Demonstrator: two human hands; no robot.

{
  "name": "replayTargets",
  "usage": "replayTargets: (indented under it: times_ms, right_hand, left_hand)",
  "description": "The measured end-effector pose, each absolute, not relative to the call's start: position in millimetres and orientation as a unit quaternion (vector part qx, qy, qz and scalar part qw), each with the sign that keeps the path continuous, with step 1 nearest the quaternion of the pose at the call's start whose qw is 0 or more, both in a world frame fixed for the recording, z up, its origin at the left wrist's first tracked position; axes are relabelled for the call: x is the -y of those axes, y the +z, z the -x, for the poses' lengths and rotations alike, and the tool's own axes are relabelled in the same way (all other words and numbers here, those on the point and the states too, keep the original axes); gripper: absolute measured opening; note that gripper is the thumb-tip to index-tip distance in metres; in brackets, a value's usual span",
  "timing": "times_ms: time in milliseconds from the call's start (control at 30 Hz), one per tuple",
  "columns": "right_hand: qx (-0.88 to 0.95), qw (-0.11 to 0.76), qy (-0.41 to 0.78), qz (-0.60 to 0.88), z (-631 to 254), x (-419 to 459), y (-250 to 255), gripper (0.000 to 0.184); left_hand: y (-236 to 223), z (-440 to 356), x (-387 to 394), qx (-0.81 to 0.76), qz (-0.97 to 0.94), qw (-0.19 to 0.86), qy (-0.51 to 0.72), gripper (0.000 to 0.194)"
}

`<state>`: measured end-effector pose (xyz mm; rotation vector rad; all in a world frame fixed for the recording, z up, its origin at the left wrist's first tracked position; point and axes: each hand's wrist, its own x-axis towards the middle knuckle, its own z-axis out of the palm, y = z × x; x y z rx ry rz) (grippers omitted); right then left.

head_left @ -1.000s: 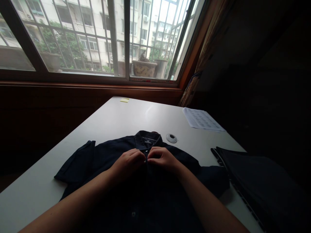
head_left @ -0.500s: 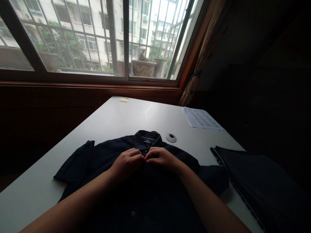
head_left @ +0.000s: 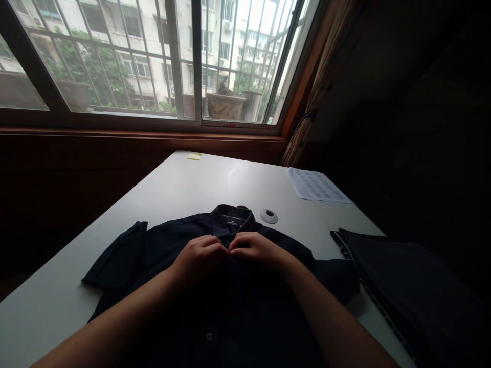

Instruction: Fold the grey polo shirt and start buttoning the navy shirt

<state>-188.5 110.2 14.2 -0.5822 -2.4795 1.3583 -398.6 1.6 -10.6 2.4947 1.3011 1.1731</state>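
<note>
A dark navy shirt [head_left: 172, 230] lies spread front side up, its collar [head_left: 232, 220] toward the window and its sleeves out to either side. Just below the collar, my left hand [head_left: 201, 255] pinches the edge of the front opening. My right hand [head_left: 257, 250] meets it there, thumb and fingers closed on the same strip of cloth. The fingertips nearly touch and cover whatever small part lies between them. Lower on the front a pale button [head_left: 209, 337] shows.
The shirt rests on a white table [head_left: 153, 189]. Folded dark clothing [head_left: 402, 276] lies at the right edge. Farther back are a round grommet [head_left: 269, 216], printed papers [head_left: 318, 185] and a yellow sticky note [head_left: 194, 156]. A barred window [head_left: 153, 61] stands behind.
Both hands stay at the same spot below the collar, with only a slight shift of the fingers. The whole view has moved a little.
</note>
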Motion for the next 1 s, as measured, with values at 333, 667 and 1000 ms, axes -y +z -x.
replayTargets:
  times_ms: [333, 667, 1000]
  right_hand:
    - [0.832, 0.087, 0.488, 0.25, 191, -109, 16, 0.024]
    - [0.827, 0.082, 0.504, 0.236, 191, -109, 20, 0.019]
    - [0.826, 0.099, 0.492, 0.257, 195, -104, 17, 0.014]
  left_hand:
    - [-6, 398, -3, -0.395, -0.855, -0.056, 0.332, 0.019]
    - [-8, 401, -2, -0.393, -0.879, -0.082, 0.258, 0.016]
    - [-18, 401, -8, -0.445, -0.841, 0.027, 0.308, 0.01]
